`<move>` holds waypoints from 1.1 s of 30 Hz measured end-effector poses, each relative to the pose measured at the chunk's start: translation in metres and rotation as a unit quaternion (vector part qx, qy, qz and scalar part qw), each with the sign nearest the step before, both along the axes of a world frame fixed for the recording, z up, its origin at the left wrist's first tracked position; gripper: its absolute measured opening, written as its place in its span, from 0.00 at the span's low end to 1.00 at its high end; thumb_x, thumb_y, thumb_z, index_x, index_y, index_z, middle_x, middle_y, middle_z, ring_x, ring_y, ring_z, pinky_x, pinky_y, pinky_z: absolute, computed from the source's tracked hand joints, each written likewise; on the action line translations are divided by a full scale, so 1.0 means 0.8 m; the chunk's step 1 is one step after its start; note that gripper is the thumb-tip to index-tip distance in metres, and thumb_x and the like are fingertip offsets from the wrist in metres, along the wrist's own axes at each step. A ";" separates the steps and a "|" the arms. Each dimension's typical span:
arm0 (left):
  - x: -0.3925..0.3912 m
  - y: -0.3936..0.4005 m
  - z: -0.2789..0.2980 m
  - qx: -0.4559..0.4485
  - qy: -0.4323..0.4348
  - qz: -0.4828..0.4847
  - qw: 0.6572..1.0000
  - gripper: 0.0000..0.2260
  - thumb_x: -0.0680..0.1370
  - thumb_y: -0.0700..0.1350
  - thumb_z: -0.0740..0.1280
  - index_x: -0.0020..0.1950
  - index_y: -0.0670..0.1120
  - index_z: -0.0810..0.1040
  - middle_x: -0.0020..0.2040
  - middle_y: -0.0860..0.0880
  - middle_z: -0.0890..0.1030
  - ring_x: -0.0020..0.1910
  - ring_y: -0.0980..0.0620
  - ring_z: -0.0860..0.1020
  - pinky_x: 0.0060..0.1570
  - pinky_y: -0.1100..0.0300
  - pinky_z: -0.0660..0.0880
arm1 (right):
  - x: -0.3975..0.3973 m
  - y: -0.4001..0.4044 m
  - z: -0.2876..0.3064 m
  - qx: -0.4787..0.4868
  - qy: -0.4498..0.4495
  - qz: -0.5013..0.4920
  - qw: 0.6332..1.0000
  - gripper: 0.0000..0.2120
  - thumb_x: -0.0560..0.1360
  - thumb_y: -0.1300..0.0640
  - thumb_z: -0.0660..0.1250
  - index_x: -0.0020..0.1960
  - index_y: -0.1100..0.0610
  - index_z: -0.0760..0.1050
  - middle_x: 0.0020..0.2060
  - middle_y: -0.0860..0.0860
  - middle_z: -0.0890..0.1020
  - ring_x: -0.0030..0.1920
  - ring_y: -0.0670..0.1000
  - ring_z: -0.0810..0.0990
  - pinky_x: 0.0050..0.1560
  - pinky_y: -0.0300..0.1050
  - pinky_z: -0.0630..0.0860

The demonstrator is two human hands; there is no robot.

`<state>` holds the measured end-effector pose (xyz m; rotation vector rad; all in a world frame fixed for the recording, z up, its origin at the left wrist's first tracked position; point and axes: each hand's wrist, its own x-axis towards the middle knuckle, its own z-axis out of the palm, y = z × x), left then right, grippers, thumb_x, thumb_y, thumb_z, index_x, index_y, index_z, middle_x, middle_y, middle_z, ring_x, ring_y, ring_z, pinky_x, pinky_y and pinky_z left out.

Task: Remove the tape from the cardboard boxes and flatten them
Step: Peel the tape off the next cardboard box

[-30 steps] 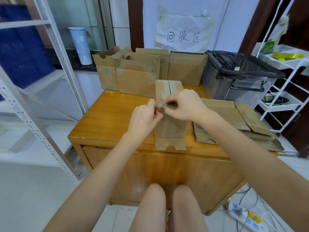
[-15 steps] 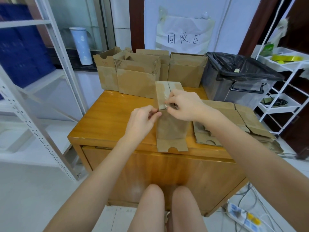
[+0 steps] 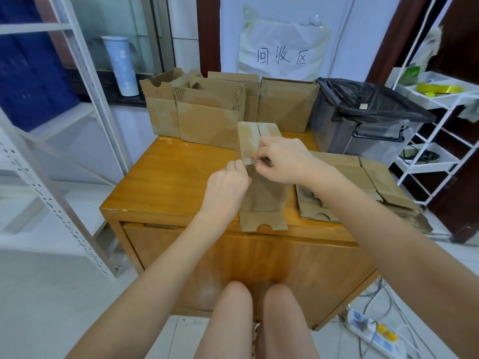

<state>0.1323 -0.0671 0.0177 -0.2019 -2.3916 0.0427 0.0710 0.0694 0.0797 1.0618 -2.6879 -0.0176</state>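
Both hands, left hand (image 3: 225,187) and right hand (image 3: 282,161), pinch clear tape (image 3: 249,149) on the flattened box (image 3: 261,177) in a narrow grip.

I see both forearms reaching away from me, bare, converging toward the middle of the view. My left hand (image 3: 226,187) sits a little nearer, knuckles up, fingers curled with the fingertips pinched together at its far edge. My right hand (image 3: 282,161) lies just beyond and to the right, wrist angled inward, fingers bent and pinching close beside the left fingertips. Two bare knees show near the bottom.
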 end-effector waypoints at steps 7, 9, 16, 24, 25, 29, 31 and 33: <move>-0.009 -0.027 0.002 -0.045 0.020 -0.093 0.994 0.12 0.64 0.33 0.75 0.35 0.41 0.71 0.28 0.45 0.70 0.22 0.48 0.69 0.22 0.64 0.55 | 0.004 -0.002 0.001 0.000 0.003 -0.001 1.000 0.16 0.78 0.50 0.57 0.54 0.56 0.80 0.47 0.51 0.74 0.45 0.51 0.73 0.37 0.43 0.66; -0.012 -0.037 0.000 -0.046 0.016 -0.126 0.991 0.07 0.71 0.34 0.68 0.37 0.41 0.71 0.30 0.45 0.70 0.23 0.48 0.69 0.22 0.62 0.55 | 0.005 -0.002 0.001 -0.006 -0.001 0.001 1.000 0.15 0.79 0.50 0.57 0.54 0.56 0.80 0.47 0.50 0.74 0.44 0.50 0.72 0.35 0.42 0.63; -0.003 -0.041 -0.021 0.329 -0.175 -0.169 0.913 0.13 0.81 0.51 0.61 0.58 0.43 0.74 0.52 0.53 0.76 0.51 0.56 0.75 0.47 0.66 0.70 | 0.004 0.001 0.004 -0.014 -0.016 0.012 1.000 0.15 0.79 0.51 0.58 0.55 0.55 0.80 0.48 0.50 0.75 0.46 0.50 0.74 0.39 0.44 0.69; -0.014 -0.038 -0.034 0.325 -0.120 -0.173 0.922 0.09 0.80 0.48 0.64 0.46 0.42 0.72 0.44 0.47 0.77 0.42 0.49 0.77 0.42 0.50 0.76 | 0.004 0.000 0.003 -0.010 -0.008 0.013 1.000 0.15 0.79 0.51 0.58 0.55 0.55 0.80 0.48 0.51 0.75 0.47 0.51 0.74 0.38 0.44 0.67; -0.013 -0.039 -0.032 0.306 -0.115 -0.182 0.927 0.09 0.81 0.46 0.63 0.45 0.41 0.71 0.43 0.46 0.75 0.40 0.47 0.75 0.40 0.47 0.75 | 0.004 0.000 0.003 -0.011 -0.007 0.013 1.000 0.15 0.79 0.51 0.58 0.55 0.56 0.81 0.47 0.51 0.75 0.46 0.51 0.74 0.38 0.44 0.67; -0.013 -0.044 -0.023 0.235 -0.123 -0.199 0.943 0.08 0.82 0.41 0.60 0.43 0.43 0.67 0.41 0.45 0.73 0.38 0.45 0.74 0.38 0.44 0.73 | 0.002 0.001 0.002 -0.009 -0.003 0.014 1.000 0.16 0.79 0.50 0.57 0.55 0.55 0.80 0.47 0.50 0.75 0.45 0.50 0.74 0.36 0.43 0.66; -0.014 -0.049 -0.021 0.227 -0.137 -0.200 0.943 0.07 0.82 0.41 0.59 0.44 0.44 0.66 0.43 0.46 0.74 0.39 0.46 0.75 0.39 0.44 0.74 | 0.003 0.001 0.000 -0.006 -0.002 0.014 1.000 0.16 0.79 0.50 0.57 0.56 0.55 0.80 0.48 0.50 0.74 0.45 0.50 0.74 0.35 0.42 0.64; -0.016 -0.053 -0.018 0.220 -0.170 -0.184 0.943 0.07 0.83 0.41 0.58 0.45 0.44 0.65 0.44 0.48 0.74 0.41 0.49 0.75 0.41 0.45 0.74 | 0.003 0.001 0.000 -0.006 0.001 0.015 1.000 0.16 0.79 0.50 0.57 0.56 0.55 0.80 0.47 0.50 0.74 0.45 0.50 0.74 0.35 0.42 0.63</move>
